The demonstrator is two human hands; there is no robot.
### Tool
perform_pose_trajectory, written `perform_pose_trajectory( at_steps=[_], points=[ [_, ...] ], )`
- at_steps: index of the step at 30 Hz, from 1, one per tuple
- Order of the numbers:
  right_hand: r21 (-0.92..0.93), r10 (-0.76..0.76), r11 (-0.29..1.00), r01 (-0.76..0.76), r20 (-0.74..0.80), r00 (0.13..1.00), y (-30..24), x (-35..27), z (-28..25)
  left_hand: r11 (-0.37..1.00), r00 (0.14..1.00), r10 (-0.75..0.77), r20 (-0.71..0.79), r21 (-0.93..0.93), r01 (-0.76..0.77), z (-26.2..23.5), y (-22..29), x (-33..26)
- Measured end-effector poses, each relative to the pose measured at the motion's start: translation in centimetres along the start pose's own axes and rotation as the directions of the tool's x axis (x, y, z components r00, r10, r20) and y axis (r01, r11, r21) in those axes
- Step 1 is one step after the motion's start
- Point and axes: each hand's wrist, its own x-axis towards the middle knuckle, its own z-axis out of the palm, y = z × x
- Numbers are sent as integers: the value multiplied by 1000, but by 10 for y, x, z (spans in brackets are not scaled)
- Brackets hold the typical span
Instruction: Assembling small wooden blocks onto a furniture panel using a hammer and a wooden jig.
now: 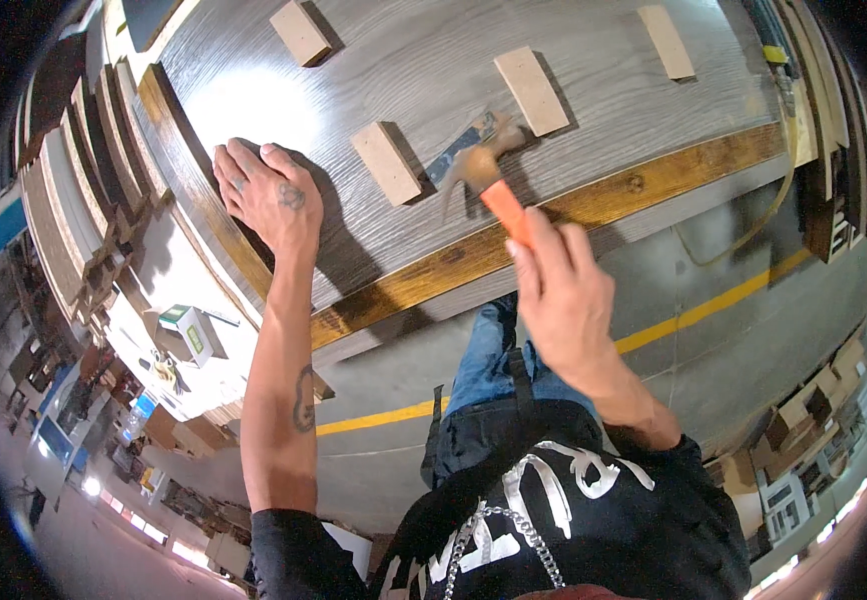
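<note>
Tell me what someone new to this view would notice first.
Probably the orange-handled hammer, gripped in the right hand near the middle of the picture. Next come four pale blocks, spread across the grey wood-grain panel at the top. The tattooed left hand stands out too, near the panel's brown left border.

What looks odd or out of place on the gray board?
Nothing clearly stands out: I see no spill or break. The wooden blocks near the hammer sit unevenly spaced on the gray board, which looks slightly untidy.
</note>
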Motion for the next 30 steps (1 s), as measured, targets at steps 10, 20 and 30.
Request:
perform_pose_trajectory(
  at_steps=[10, 20, 30],
  points=[
    [295, 74, 952, -84, 46, 996, 5, 7, -20, 1000, 1000, 13, -17, 4, -13, 2, 0, -1],
    [-376, -114, 923, -85, -475, 873, 171, 144, -99, 1000, 998, 1, -56, -31, -3, 8, 2, 1],
    [-266, -528, 794, 547, 144, 837, 26, 72, 3, 1000, 998, -21, -57, -22, 19, 7, -6, -3]
  ],
)
